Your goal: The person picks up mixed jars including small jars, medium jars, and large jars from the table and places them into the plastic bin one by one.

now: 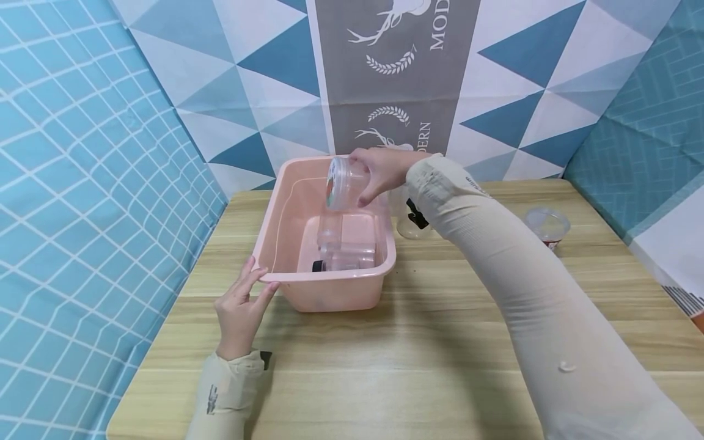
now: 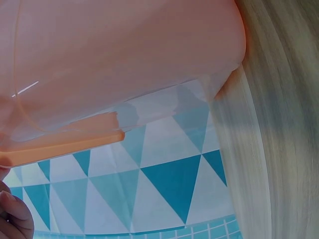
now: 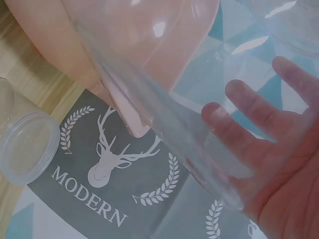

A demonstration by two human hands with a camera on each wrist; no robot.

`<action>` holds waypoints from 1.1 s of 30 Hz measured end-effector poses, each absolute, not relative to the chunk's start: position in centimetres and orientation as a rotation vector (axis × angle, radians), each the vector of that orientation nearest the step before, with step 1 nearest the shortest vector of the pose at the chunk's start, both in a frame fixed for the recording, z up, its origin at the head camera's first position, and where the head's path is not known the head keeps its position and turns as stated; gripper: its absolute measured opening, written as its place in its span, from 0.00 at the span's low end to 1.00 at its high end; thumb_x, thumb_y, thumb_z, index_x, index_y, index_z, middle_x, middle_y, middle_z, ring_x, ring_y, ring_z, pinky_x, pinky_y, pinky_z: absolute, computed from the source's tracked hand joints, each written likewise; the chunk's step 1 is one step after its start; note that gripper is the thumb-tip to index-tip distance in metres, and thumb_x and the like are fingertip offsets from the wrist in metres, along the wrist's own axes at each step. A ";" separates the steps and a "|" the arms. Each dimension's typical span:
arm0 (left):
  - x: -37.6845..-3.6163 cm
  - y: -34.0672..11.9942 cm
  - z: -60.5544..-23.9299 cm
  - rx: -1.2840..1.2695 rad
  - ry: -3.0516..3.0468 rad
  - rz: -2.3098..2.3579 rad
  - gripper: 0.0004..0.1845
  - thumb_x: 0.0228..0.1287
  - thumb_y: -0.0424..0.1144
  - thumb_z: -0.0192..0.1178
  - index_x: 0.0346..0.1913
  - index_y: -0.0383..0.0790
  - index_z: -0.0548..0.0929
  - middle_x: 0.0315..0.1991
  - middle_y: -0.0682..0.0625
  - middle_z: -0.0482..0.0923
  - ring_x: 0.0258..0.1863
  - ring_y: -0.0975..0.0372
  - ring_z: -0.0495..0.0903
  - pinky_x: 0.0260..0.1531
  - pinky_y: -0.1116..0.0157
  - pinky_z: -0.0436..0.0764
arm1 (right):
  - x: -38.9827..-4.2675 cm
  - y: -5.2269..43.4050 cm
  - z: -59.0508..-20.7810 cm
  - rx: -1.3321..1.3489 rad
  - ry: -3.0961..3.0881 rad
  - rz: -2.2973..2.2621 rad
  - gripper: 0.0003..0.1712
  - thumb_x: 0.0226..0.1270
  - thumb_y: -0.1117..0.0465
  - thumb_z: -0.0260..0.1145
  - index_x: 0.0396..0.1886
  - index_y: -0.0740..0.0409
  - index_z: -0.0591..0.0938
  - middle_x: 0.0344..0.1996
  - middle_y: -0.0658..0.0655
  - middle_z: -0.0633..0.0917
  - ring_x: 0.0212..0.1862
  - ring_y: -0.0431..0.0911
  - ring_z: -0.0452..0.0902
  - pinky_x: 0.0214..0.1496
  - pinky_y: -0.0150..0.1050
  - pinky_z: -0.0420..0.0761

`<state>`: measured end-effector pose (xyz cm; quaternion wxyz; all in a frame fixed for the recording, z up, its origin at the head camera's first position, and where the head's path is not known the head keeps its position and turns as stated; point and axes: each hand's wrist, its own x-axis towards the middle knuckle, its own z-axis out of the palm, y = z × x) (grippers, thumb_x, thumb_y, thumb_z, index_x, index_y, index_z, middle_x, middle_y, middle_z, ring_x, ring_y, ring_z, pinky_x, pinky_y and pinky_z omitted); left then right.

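Over the pink basin (image 1: 333, 296), my right hand (image 1: 385, 171) grips a clear plastic jar (image 1: 354, 183). The jar is tilted sideways, and its lidded end with a printed label faces left. In the right wrist view the jar's clear wall (image 3: 164, 124) crosses in front of my fingers (image 3: 239, 129). My left hand (image 1: 242, 308) holds the basin's near left corner, thumb below the rim and fingers on top. Inside the basin lie clear bottles; the nearer bottle (image 1: 349, 256) has a black cap (image 1: 318, 266).
Behind my right wrist a clear jar (image 1: 409, 227) stands on the wooden table (image 1: 352, 379), partly hidden. Farther right is a clear round tub (image 1: 547, 225). A patterned wall covering (image 1: 275, 79) rises behind the table, and blue tiled sheeting (image 1: 82, 183) hangs at the left.
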<state>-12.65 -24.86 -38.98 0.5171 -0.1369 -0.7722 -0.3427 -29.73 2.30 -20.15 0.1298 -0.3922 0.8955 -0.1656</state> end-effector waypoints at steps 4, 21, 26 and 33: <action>-12.6 -24.8 -39.0 -0.329 -1.849 -0.824 0.32 0.58 0.59 0.62 0.32 0.26 0.85 0.41 0.30 0.81 0.54 0.72 0.75 0.27 0.84 0.67 | -29.6 2.0 -20.1 -1.167 2.594 -0.447 0.51 0.44 0.53 0.74 0.67 0.66 0.61 0.53 0.64 0.75 0.54 0.53 0.70 0.60 0.46 0.68; -12.6 -24.8 -38.9 -0.336 -1.846 -0.834 0.31 0.58 0.58 0.63 0.32 0.26 0.85 0.40 0.30 0.81 0.54 0.72 0.75 0.42 0.84 0.70 | -29.1 -0.5 -19.7 -1.190 2.579 -0.400 0.51 0.46 0.52 0.75 0.68 0.63 0.61 0.57 0.64 0.73 0.58 0.53 0.68 0.62 0.45 0.65; -12.7 -24.8 -38.9 -0.344 -1.848 -0.841 0.31 0.58 0.58 0.63 0.32 0.25 0.85 0.41 0.29 0.80 0.54 0.71 0.75 0.46 0.80 0.72 | -28.9 -1.2 -19.5 -1.203 2.557 -0.403 0.50 0.46 0.53 0.75 0.67 0.64 0.62 0.57 0.63 0.73 0.58 0.52 0.68 0.62 0.44 0.65; -12.7 -24.9 -39.0 -0.346 -1.843 -0.853 0.31 0.58 0.58 0.63 0.32 0.25 0.84 0.41 0.29 0.80 0.54 0.72 0.75 0.47 0.79 0.72 | -28.5 -2.2 -19.9 -1.229 2.493 -0.464 0.48 0.49 0.55 0.73 0.67 0.63 0.61 0.58 0.60 0.73 0.56 0.50 0.69 0.60 0.41 0.67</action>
